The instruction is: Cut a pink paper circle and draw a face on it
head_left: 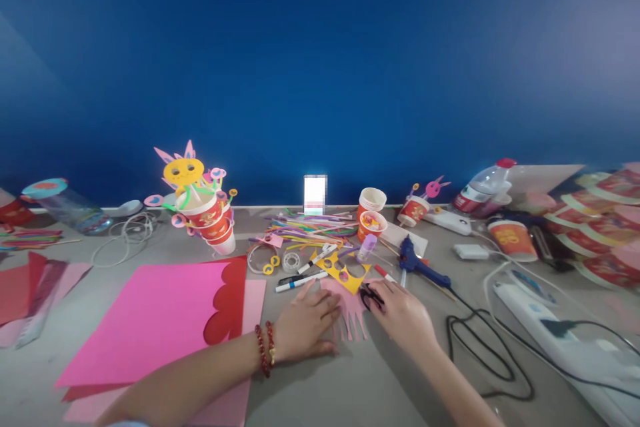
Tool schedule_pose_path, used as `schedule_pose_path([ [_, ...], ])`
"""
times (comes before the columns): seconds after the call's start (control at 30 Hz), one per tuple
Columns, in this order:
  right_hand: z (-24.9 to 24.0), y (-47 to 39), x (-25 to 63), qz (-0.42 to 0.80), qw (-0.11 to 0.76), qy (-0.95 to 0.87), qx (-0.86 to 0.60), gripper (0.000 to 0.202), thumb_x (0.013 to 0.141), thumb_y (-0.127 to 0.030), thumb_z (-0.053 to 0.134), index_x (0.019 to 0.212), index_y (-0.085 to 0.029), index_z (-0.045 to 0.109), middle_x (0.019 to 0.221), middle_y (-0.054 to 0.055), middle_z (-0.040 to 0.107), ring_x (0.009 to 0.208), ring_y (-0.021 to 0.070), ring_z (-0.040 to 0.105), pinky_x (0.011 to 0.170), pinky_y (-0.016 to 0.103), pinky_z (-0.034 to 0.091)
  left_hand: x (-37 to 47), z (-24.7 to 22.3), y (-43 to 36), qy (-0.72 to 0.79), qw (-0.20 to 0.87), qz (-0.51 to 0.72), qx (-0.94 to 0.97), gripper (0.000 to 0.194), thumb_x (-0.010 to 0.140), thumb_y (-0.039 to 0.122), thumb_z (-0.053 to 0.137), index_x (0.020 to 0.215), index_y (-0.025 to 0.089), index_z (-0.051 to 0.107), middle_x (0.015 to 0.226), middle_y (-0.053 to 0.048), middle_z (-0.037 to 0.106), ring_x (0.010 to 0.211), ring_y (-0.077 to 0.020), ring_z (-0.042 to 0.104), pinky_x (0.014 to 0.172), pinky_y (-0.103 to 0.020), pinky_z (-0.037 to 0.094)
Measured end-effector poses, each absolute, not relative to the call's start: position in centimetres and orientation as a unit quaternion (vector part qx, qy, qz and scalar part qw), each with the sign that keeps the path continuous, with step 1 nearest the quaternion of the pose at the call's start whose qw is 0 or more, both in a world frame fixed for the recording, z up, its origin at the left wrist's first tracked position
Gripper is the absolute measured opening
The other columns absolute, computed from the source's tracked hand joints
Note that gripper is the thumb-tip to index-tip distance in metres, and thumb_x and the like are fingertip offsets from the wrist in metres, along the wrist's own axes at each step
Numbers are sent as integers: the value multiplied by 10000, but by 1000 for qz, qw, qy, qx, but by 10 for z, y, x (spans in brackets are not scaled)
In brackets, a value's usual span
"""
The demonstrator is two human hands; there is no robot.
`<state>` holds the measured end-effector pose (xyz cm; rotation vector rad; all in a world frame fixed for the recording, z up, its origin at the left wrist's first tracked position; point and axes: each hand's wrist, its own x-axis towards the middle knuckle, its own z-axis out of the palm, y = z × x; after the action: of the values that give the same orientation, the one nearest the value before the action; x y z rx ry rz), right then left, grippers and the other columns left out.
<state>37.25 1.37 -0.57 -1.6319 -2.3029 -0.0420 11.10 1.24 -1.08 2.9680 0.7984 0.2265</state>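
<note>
My left hand lies flat with its fingers stretched out over the left side of a light pink paper cut into a fringe of strips. A beaded bracelet circles that wrist. At the paper's right edge, my right hand has its fingers closed on the black handles of a pair of scissors; the blades cannot be made out. Just behind both hands lie a yellow paper with round holes cut out, a blue-and-white marker and a red-capped marker.
Pink paper sheets cover the left side. Decorated paper cups stand behind them. Colourful pipe cleaners spread at the back. To the right are a blue glue gun, its coiled cord, a power strip and stacked cups.
</note>
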Motion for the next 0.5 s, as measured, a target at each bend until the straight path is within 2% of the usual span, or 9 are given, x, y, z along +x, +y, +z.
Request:
schedule_pose_path([
  [0.23,-13,22,391,-43,142,-801,-581,178,881,-213,498,951,-205,661,1039,82,707,907,248,661,749,338,501,107,-13,11,247,44,92,964,649,938,631,378,1402,182,448,1413,-93,515,1294,-263,429,1173,-507,111],
  [0.37,-16,23,399,-47,151,-794,-587,176,885,-225,495,939,-207,661,976,79,714,864,238,656,725,330,498,105,-17,10,251,65,101,960,658,941,638,359,1408,180,434,1418,-100,512,1311,-264,419,1176,-505,100],
  [0.5,-14,22,404,-66,152,-784,-598,178,897,-221,494,932,-195,667,928,87,707,849,259,643,714,354,497,103,-9,15,250,88,106,958,643,945,634,351,1409,195,425,1461,-96,464,1325,-266,416,1168,-500,167],
])
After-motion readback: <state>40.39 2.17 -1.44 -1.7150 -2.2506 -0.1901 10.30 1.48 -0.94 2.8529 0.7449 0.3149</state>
